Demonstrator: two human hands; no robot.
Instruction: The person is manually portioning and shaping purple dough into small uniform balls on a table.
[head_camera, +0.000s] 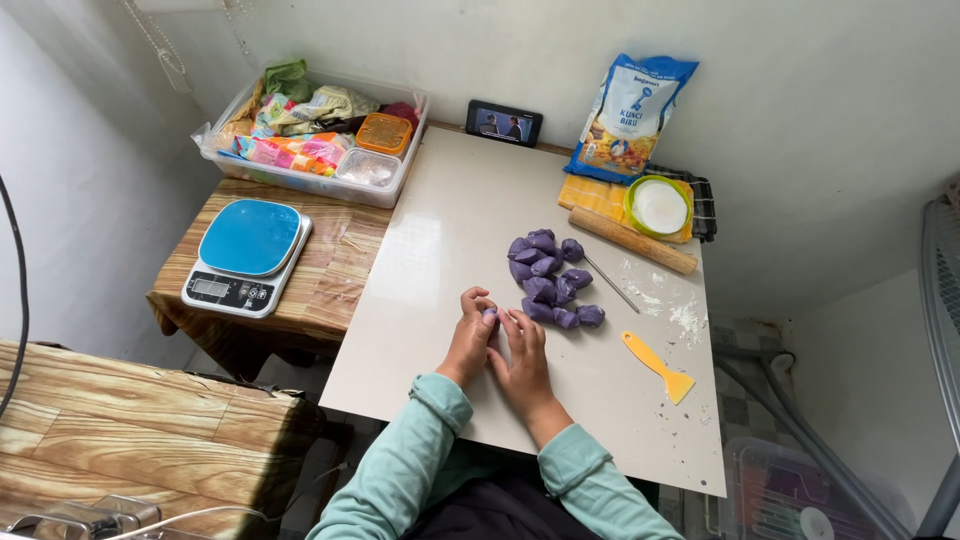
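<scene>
Purple dough piece (489, 314) pinched between left hand (470, 335) and right hand (522, 355), dough pile (548, 277) beside

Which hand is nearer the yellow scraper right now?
The right hand. It rests on the white board, with the yellow scraper off to its right. The left hand lies beyond it, further from the scraper, pinching a small purple dough piece.

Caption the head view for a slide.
Both hands, left hand and right hand, pinch a purple dough piece beside a dough pile.
</scene>
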